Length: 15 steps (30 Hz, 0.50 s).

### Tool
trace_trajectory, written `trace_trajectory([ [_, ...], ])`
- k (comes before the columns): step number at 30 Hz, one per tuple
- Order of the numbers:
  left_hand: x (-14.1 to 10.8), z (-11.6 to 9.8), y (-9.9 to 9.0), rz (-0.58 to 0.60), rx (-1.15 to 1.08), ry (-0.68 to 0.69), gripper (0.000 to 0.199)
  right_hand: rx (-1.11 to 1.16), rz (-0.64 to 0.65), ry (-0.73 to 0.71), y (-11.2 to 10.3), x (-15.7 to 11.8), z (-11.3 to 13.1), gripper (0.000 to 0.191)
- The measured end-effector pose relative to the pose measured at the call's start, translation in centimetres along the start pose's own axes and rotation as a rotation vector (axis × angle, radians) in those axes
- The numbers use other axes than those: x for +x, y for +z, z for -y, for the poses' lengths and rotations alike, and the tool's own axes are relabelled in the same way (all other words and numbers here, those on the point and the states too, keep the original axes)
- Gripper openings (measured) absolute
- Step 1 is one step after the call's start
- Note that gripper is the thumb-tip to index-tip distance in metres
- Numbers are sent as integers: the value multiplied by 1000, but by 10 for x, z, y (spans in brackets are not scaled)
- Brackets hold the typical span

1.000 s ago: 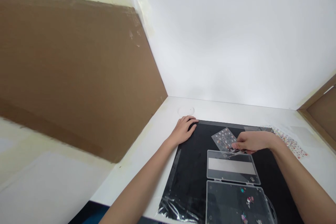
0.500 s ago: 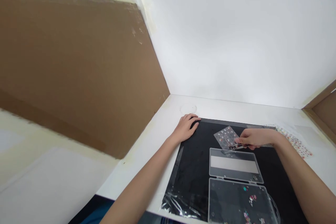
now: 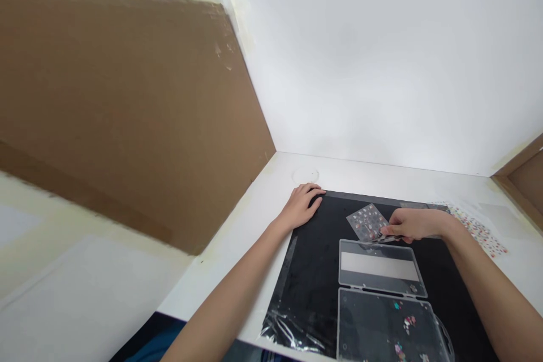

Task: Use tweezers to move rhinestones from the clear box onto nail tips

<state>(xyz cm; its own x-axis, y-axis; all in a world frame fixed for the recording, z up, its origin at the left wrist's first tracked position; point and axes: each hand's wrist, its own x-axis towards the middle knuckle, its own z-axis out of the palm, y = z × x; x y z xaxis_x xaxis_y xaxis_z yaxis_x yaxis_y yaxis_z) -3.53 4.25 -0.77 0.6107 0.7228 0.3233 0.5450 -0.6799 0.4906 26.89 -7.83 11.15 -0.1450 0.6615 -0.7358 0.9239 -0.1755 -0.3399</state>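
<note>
The whole scene is covered by a single view, taken from the wearer's head and aimed forward and down. The white table [image 3: 254, 203] is seen from above at a slant, with the white wall [image 3: 373, 68] faced beyond it. Both hands, left [image 3: 299, 206] and right [image 3: 407, 224], are viewed from behind at about arm's reach, right of centre. The clear case [image 3: 373, 322] is placed nearer and is cut by the lower edge.
</note>
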Motion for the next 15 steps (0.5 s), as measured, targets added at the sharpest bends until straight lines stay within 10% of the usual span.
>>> trace_trajectory([
  [15, 0, 1, 0, 6, 2, -4, 31, 18, 14, -62, -6, -13, 0, 78],
])
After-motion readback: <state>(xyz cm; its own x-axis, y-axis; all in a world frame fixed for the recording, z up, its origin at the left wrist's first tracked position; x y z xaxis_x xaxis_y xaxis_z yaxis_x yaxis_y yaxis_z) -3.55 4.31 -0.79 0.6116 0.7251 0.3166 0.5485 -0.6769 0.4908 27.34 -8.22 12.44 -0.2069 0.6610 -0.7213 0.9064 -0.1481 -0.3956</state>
